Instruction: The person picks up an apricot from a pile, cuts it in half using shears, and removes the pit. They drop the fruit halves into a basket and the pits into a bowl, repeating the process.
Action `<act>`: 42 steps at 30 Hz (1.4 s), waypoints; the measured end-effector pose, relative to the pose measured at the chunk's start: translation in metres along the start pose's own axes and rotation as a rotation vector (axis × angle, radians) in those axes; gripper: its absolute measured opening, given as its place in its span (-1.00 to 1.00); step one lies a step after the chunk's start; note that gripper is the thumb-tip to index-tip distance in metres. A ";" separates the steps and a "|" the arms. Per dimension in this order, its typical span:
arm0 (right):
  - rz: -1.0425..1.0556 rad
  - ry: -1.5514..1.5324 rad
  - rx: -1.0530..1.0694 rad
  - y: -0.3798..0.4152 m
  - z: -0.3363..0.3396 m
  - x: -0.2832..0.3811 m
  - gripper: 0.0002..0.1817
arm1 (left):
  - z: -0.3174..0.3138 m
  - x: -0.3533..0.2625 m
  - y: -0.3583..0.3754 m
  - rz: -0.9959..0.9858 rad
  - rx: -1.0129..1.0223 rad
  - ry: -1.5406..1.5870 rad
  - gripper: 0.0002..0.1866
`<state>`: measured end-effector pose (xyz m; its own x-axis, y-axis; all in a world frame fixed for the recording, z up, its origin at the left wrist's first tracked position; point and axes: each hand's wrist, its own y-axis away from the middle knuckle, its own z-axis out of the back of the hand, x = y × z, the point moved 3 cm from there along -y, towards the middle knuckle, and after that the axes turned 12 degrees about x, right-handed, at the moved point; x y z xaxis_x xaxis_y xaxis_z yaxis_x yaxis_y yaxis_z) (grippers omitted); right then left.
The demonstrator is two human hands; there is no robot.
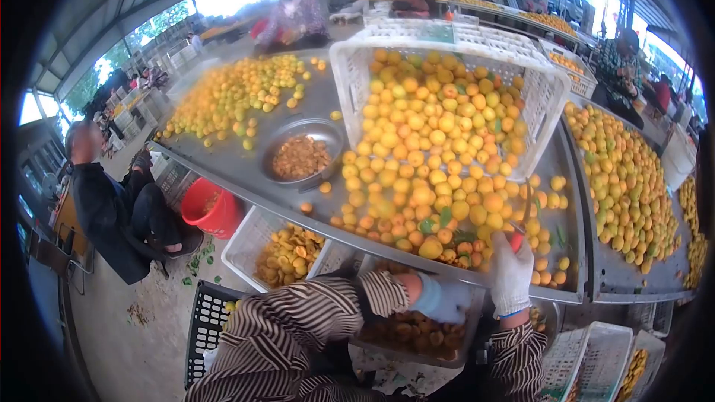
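My right hand (512, 274), in a white glove, is at the near edge of the metal table (253, 182). It is closed around the red handle of a knife (518, 237), whose blade points up over the fruit. My left hand (441, 299), in a blue-grey glove, reaches over a bin of split apricots (417, 333) below the table edge; its fingers do not show clearly. In front of both hands, whole apricots (447, 123) spill from a tipped white crate (547, 115) onto the metal top, with some green leaves among them.
A metal bowl (328, 134) with brown pieces sits on the table. Below are a red bucket (212, 208), a white crate of halved apricots (287, 257) and a black crate (201, 327). A person (112, 201) sits at the left. More apricots (625, 186) cover the right table.
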<state>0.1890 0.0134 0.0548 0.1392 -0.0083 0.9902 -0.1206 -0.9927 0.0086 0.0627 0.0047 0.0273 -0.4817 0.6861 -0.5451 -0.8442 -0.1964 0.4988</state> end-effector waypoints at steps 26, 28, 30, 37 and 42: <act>-0.038 0.122 0.038 -0.028 0.005 -0.015 -0.81 | 0.199 0.272 0.028 1.239 -0.831 -0.349 -0.65; -0.033 0.122 0.032 -0.029 0.008 -0.022 -0.80 | 0.206 0.268 0.024 1.300 -0.800 -0.363 -0.65; 0.018 0.232 0.029 -0.025 0.007 -0.016 -0.79 | 0.208 0.275 0.028 1.270 -0.825 -0.172 -0.60; -0.066 0.167 0.034 -0.025 0.011 -0.015 -0.75 | 0.196 0.287 0.072 0.787 -1.040 0.297 -0.62; 0.010 0.234 0.051 -0.026 0.006 -0.019 -0.77 | 0.176 0.305 0.101 0.861 -0.964 0.133 -0.53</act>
<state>0.1955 0.0390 0.0348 -0.0940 0.0038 0.9956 -0.0701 -0.9975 -0.0028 -0.1281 0.3172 0.0303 -0.9231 0.0246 -0.3837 -0.0546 -0.9962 0.0674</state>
